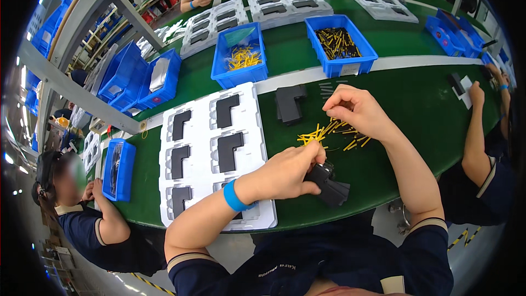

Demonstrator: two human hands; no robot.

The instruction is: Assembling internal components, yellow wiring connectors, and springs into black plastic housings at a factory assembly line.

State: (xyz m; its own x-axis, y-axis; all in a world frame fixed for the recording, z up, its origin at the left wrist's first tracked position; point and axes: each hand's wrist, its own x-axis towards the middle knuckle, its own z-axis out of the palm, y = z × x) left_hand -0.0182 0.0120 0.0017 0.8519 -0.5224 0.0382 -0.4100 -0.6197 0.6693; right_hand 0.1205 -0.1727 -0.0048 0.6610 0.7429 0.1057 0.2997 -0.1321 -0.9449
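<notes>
My left hand (pixel 290 171), a blue band round its wrist, grips a black L-shaped plastic part (pixel 332 191) near the table's front edge. Its upper end, by my thumb and fingers, shows some small shiny detail. Above and to the right, my right hand (pixel 359 111) is closed in a pinch; whatever lies between the fingertips is too small to make out. Beneath it, thin yellow-and-black strips (pixel 315 135) are scattered on the green table. Just left of that hand lie stacked black L-shaped parts (pixel 289 104), with a few thin clear strips (pixel 325 89) beside them.
A white moulded tray (pixel 204 181) with several black parts lies at my left, partly under my forearm. Beyond stand blue bins of yellow strips (pixel 219 71) and dark strips (pixel 370 57). Farther trays (pixel 323 8) line the back. Co-workers sit left, right and opposite.
</notes>
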